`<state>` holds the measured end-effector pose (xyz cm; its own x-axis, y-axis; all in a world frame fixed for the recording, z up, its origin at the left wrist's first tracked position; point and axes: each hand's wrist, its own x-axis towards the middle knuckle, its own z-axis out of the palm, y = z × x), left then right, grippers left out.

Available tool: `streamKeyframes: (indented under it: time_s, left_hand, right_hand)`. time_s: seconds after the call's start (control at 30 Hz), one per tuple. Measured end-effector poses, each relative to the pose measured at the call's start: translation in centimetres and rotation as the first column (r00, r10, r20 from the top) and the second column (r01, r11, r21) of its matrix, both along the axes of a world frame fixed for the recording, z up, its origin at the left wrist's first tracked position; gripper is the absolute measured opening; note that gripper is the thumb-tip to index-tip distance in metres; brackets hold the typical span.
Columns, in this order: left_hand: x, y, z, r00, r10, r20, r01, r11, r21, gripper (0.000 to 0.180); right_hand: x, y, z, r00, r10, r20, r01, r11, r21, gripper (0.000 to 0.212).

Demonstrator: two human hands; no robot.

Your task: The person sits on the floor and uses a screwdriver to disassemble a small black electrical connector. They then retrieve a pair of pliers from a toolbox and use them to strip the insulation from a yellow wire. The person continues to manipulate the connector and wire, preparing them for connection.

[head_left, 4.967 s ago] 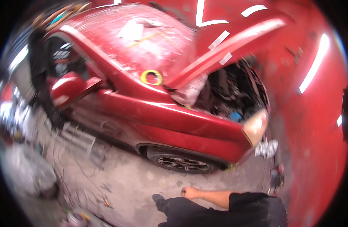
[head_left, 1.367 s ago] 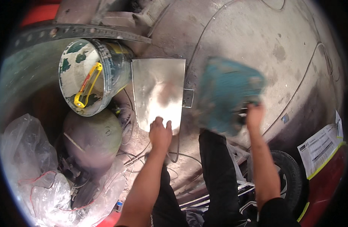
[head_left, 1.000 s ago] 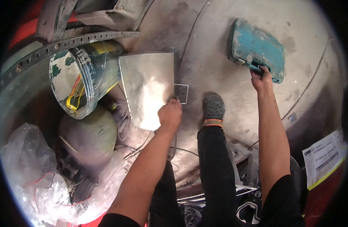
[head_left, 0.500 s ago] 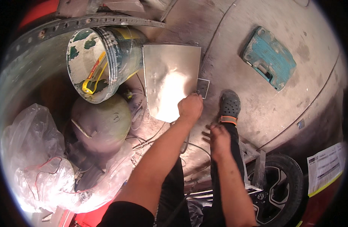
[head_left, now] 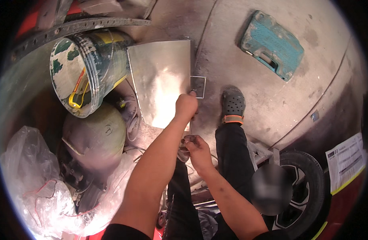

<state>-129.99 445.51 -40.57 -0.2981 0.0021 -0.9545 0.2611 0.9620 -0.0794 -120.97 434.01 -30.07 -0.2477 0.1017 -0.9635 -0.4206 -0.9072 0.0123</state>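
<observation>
A shiny sheet-metal box or panel (head_left: pixel 148 76) lies on the floor in front of me. A small rectangular metal frame (head_left: pixel 204 87) sticks out from its right side. Right beside that frame, my left hand (head_left: pixel 186 105) is closed at the metal edge; its fingers hide what it grips. Nearer to me, just below the lower right corner of the metal, my right hand (head_left: pixel 198 151) has its fingers curled and pinched together. Something small seems to be at its fingertips, too unclear to name.
On the left are a tipped, paint-stained bucket (head_left: pixel 108 60) with a yellow-handled tool (head_left: pixel 75 100), a rounded tank-like object (head_left: pixel 98 132) and clear plastic sheeting (head_left: pixel 30 160). A teal tool case (head_left: pixel 274 44) lies at the far right. A wheel (head_left: pixel 308 176) stands near right, by my shoe (head_left: pixel 233 102).
My right hand has moved left and its fingers have closed near the lower corner of the metal. My left hand stays closed by the small frame. The whole view has shifted.
</observation>
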Motion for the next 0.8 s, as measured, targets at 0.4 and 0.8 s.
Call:
streamKeyframes:
  time_s: [0.4, 0.8]
  left_hand:
    - [-3.0, -1.0, 3.9, 0.183, -0.918, -0.351, 0.947, 0.069, 0.313, 0.021]
    - [-19.7, -7.8, 17.8, 0.959, -0.072, -0.275, 0.232, 0.758, 0.609, 0.032]
  right_hand:
    - [0.7, 0.6, 1.0, 0.988, 0.09, 0.127, -0.103, 0.99, 0.096, 0.013]
    - [0.4, 2.2, -4.8, 0.828, 0.244, 0.505, -0.455, 0.819, 0.35, 0.026]
